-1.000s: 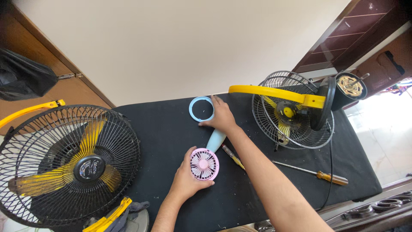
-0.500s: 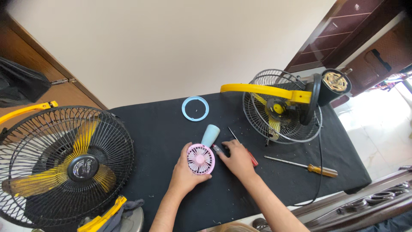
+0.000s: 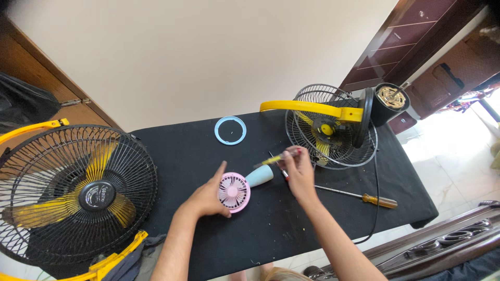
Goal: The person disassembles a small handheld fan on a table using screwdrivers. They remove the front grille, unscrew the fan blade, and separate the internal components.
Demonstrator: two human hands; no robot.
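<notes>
A big black and yellow fan [image 3: 73, 192] stands at the worktop's [image 3: 172, 156] left edge. The left hand [image 3: 208, 198] curls around a little pink fan [image 3: 234, 191] near the middle. The right hand [image 3: 298, 171] grips a small yellow screwdriver [image 3: 276, 158]. A wire-cage fan [image 3: 333, 127] sits at the back right corner.

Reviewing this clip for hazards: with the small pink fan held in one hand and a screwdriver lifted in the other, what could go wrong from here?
1. The left hand steadies the small pink fan with fingers close to its grille; if the yellow-handled screwdriver in the right hand slips, it might jab them.
2. The blue ring lies loose on the black table and could get knocked off.
3. The long screwdriver lies near the front edge, beside the right forearm, which might sweep it off.
</notes>
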